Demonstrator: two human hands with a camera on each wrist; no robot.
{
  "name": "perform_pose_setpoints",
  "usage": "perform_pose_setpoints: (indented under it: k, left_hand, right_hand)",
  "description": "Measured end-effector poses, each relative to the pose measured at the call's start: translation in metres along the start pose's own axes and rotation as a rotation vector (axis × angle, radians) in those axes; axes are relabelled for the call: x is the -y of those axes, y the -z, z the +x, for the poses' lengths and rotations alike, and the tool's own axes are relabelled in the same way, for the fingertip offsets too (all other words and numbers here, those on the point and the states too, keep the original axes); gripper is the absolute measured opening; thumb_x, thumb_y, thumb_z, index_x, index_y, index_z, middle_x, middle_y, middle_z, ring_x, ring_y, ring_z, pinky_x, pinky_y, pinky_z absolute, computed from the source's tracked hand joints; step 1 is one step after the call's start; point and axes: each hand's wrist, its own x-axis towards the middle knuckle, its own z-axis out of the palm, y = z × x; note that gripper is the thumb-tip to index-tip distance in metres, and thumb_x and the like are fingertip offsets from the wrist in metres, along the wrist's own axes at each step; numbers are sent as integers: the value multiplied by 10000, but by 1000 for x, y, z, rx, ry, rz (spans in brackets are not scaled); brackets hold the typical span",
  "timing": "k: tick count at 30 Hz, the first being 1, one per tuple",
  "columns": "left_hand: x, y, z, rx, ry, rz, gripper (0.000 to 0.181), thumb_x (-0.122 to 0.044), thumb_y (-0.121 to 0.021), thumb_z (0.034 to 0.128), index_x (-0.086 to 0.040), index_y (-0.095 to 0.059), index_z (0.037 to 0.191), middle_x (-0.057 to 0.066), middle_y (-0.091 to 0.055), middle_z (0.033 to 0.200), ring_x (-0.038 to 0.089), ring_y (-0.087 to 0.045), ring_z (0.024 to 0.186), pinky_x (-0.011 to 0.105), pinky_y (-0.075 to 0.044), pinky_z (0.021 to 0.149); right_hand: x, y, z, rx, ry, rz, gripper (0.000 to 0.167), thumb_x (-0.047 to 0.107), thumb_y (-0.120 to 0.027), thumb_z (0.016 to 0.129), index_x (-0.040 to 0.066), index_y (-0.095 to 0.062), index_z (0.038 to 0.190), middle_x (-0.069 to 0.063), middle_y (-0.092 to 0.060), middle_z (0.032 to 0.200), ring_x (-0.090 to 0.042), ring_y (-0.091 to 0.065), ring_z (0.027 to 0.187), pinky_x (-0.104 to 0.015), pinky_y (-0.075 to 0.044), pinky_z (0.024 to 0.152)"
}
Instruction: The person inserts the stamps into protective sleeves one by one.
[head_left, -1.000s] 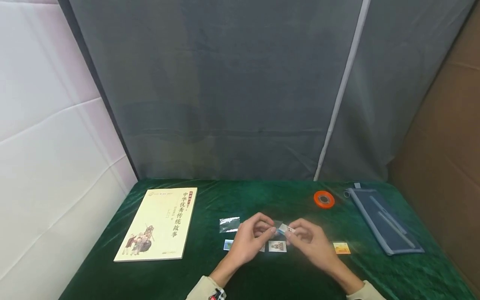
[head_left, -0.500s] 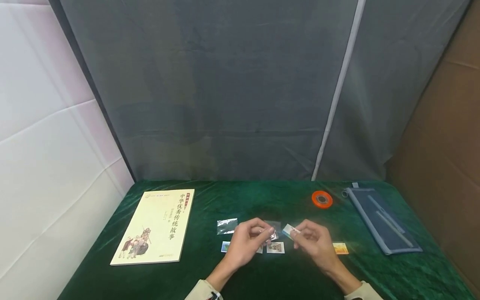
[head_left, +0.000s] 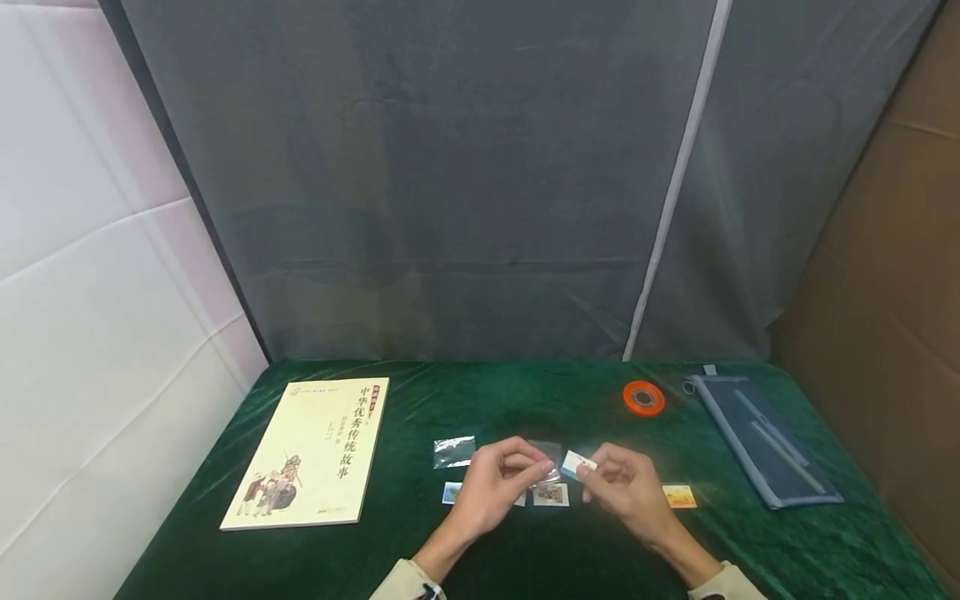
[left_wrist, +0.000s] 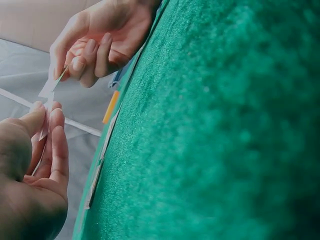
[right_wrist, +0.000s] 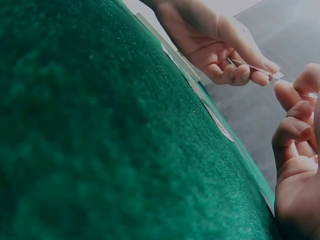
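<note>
In the head view my left hand [head_left: 491, 483] pinches a small clear plastic sleeve [head_left: 551, 452] between thumb and fingers. My right hand [head_left: 626, 492] holds a small stamp [head_left: 577, 464], white and blue, by its right side. The stamp is just right of the sleeve, near its open-looking edge. Seen from the left wrist, the sleeve [left_wrist: 46, 117] and the held stamp [left_wrist: 61, 75] come very close; whether they touch I cannot tell. On the cloth below lie a brown figure stamp [head_left: 551, 495] and a blue-green stamp [head_left: 450, 492]; another between them is mostly covered by my left hand.
A second clear sleeve [head_left: 454, 452] lies left of my left hand. Beside my right hand is an orange-yellow stamp [head_left: 680, 497]. Further out are a cream book [head_left: 307, 454], an orange round disc [head_left: 643, 398] and a dark blue zip pouch [head_left: 765, 442], all on green cloth.
The stamp in my right hand drew away from the sleeve to the right, then came back slightly left towards it. My left hand keeps its pinch; more of the sleeve shows now.
</note>
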Motion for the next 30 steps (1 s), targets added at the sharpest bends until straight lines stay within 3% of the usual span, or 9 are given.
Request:
perform_pose_setpoints:
  k: [12,23,30]
  left_hand:
    - [2,0,1,-10,-25,-37,133,-268,-851,962,-194,-773,1040,-20,-851,989,126,-821,945,253,-613,845]
    - [0,-1,0,-11,-35,-10,193,-284,-852,962,-153,-773,1080,-38,-849,1015,120,-812,941,253,-613,834]
    - [1,0,0,-22,-39,10,155,-311,-855,958,-223,-772,1055,-61,-846,995,114,-798,892,250,-606,799]
  right_hand:
    - [0,1,0,36,-5,24,150,-4,-689,1026,87,-665,909,-87,-718,705,-55,-431,437,-252,-360,368]
    - [0,1,-1,67,-17,22,170,3,-692,1024,86,-663,879,-89,-711,688,-67,-448,444,-265,-369,377]
    - [1,0,-1,63,-28,17,170,13,-696,1026,87,-664,876,-94,-706,677,-62,-441,436,-263,-364,370]
